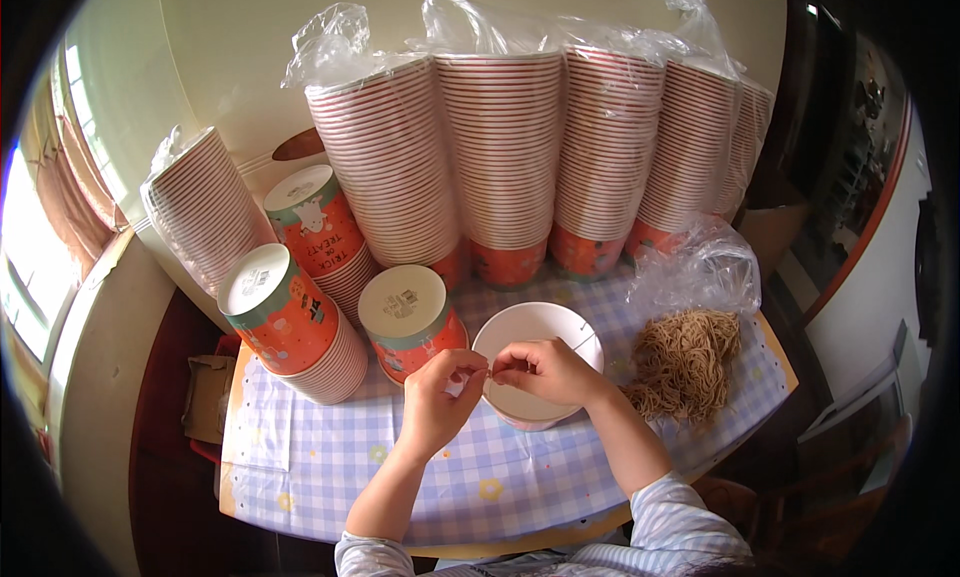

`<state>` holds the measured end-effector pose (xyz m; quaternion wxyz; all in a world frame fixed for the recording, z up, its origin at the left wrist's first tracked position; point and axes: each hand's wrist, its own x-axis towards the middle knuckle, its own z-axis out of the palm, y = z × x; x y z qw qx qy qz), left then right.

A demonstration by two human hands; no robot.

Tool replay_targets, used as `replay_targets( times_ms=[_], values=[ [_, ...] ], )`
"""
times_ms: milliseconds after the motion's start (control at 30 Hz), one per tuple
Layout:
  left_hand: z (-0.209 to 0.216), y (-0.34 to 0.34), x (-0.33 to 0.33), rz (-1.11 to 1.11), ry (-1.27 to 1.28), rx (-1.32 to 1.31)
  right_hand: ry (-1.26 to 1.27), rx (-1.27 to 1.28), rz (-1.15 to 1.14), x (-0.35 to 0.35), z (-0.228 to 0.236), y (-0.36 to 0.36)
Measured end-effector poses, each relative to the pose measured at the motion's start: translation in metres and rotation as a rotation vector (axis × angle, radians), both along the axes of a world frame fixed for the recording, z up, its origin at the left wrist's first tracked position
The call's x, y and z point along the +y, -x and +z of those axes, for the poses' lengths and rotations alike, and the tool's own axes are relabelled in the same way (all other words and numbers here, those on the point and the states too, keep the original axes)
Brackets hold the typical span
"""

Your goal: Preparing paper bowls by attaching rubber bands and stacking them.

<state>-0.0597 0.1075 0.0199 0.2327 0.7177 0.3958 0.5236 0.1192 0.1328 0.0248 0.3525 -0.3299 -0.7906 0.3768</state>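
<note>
A white-lined paper bucket [535,322] stands upright on the table in front of me, its mouth facing up. Over its left rim my left hand [440,397] and my right hand [548,370] meet, fingertips pinched together. What they pinch is too small to make out. A thin line shows at the bucket's right rim, beyond my right hand. To the right of the bucket lies a tangled heap of light brown cords [690,362]. An upside-down orange and green bucket [405,312] stands just left of the white-lined one.
Tall nested stacks of paper buckets in clear plastic [500,147] line the back. Shorter upside-down stacks [290,322] stand at the left, beside a wrapped stack [205,207]. A crumpled clear bag [705,267] lies behind the cords. A checked cloth [480,477] covers the table.
</note>
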Motion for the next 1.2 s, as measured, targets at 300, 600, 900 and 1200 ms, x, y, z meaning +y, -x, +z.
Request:
replay_targets(
  times_ms=[300,600,900,1200],
  values=[
    [-0.002,0.007,0.003,-0.092,0.077,-0.081,0.019,0.042,-0.017,-0.002,0.0,0.0],
    [-0.007,0.012,0.005,-0.314,0.394,-0.231,-0.044,0.134,-0.012,0.0,-0.003,-0.001],
    [-0.006,0.012,0.005,-0.191,0.424,0.014,-0.106,0.103,-0.016,-0.002,0.0,-0.001],
    [-0.007,0.007,0.005,-0.169,0.395,-0.064,-0.129,0.088,-0.026,-0.002,0.0,-0.001]
  ],
)
